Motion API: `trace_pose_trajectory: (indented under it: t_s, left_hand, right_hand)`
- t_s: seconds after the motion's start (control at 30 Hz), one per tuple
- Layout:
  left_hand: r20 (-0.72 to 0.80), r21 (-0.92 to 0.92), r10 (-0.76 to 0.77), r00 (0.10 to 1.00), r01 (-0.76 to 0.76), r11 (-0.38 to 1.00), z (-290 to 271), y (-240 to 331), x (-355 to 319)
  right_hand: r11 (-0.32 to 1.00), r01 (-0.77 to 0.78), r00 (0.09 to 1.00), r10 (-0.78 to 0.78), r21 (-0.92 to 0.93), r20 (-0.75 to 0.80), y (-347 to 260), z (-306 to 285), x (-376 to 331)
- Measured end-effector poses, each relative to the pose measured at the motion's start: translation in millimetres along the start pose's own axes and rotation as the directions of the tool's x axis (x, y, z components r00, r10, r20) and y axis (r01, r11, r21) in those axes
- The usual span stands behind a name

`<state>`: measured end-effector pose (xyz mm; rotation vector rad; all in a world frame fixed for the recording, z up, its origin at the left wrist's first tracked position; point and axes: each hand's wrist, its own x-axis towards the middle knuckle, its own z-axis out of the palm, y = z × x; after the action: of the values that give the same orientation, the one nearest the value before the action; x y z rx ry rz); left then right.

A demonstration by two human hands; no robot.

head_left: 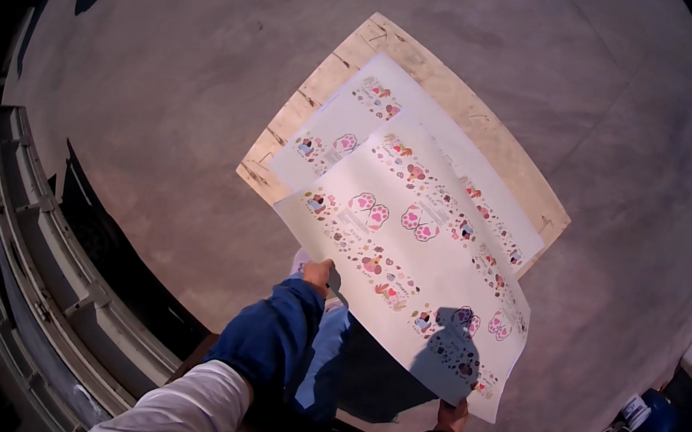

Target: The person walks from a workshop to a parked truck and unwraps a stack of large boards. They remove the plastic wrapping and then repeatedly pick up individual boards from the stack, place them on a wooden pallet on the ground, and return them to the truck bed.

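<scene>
both arms outstretched, left hand (318,273) and right hand (452,413) grip printed sheet (411,261).

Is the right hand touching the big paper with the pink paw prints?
Touching. The head view shows the right hand gripping the near corner of the printed sheet, its fingers hidden behind the edge.

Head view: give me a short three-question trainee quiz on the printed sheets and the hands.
1. True or false: both hands grip the near edge of the upper printed sheet.
2. What lies directly under the lower printed sheet? A) a wooden board B) a metal tray C) a blue drum
3. Fill in: the printed shapes on the sheets are mostly ___ in colour.

Key:
1. True: the left hand holds one corner and the right hand the other.
2. A, the wooden board on the concrete floor.
3. Pink.
</scene>
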<state>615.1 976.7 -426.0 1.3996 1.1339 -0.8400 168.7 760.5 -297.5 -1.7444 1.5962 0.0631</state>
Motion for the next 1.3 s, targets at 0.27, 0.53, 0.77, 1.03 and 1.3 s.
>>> trace_pose_trajectory:
  t_s: [0.27,0.53,0.77,1.03,1.3]
  left_hand:
    - [-0.027,0.088,-0.044,0.999,0.046,0.995,4,6,-7]
    - [-0.007,0.045,0.004,1.0,-0.003,0.999,-3,-10,1]
    - [0.498,0.645,0.152,0.854,-0.482,0.592,-46,-27,37]
    - [0.459,0.761,-0.416,0.785,-0.589,-0.27,19,79,-43]
    - [0.901,-0.215,0.167,-0.4,-0.747,-0.629,281,262,-283]
  right_hand:
    - [0.872,-0.176,0.984,0.165,0.457,0.063,53,7,4]
    - [0.499,-0.418,0.894,0.372,0.76,0.248,65,2,13]
    - [0.632,-0.115,0.914,0.37,0.767,-0.168,-101,-13,17]
    - [0.76,0.079,0.937,0.163,0.645,-0.308,-216,-119,68]
    - [0.922,0.197,0.95,-0.096,0.334,-0.296,-362,-179,15]
